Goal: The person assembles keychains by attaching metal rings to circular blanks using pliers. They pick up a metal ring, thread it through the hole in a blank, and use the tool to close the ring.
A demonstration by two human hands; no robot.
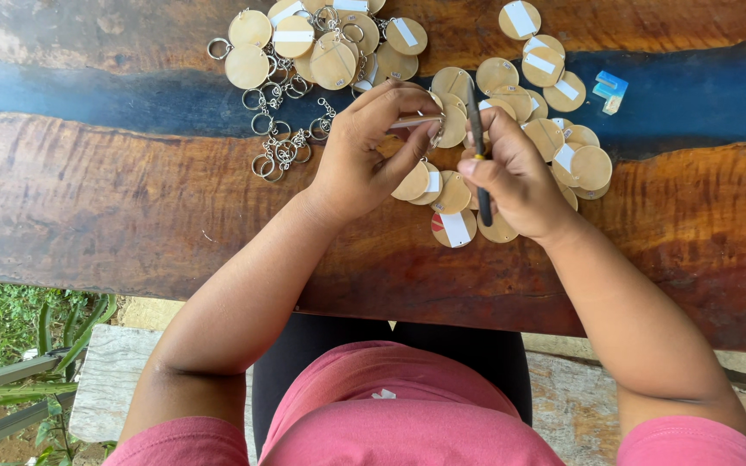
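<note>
The table [88, 190] is reddish-brown wood with dark grain streaks, crossed far back by a deep blue band. The discs [494, 76] are pale tan, many bearing white strips; one near disc [452, 229] shows a red patch beside its white label. The rings [274, 155] at left are silver. A light blue piece [610, 89] lies at far right. The tool [479, 147] is black. The shirt [407, 423] is pink, the trousers black. Green plants show at near left.

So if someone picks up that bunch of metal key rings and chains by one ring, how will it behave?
The key rings and chains would probably hang floppy and dangle, since they are small linked loops lying in a loose tangle. Several may lift together, because rings overlap one another. They look thin, so likely light, and on the glossy wooden table they might slide easily when pushed.
</note>
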